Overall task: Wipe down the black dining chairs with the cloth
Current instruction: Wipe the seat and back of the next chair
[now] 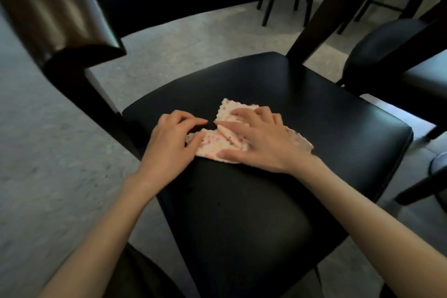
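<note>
Location type: a dining area. It cannot be told whether it belongs to a home or an eatery.

Indicators:
1. A black padded chair seat [302, 109] fills the centre of the view, with a smooth wipeable surface and dark wooden posts [312, 31] rising from its far corners.
2. A second black chair [387, 46] of matching upholstery stands just beside it on the right.
3. More dark chair legs [266, 11] stand farther back, which shows seating placed in a group.
4. A glossy brown wooden piece [55, 14] of furniture occupies the upper left.
5. The floor [48, 164] is hard, grey and speckled.
</note>
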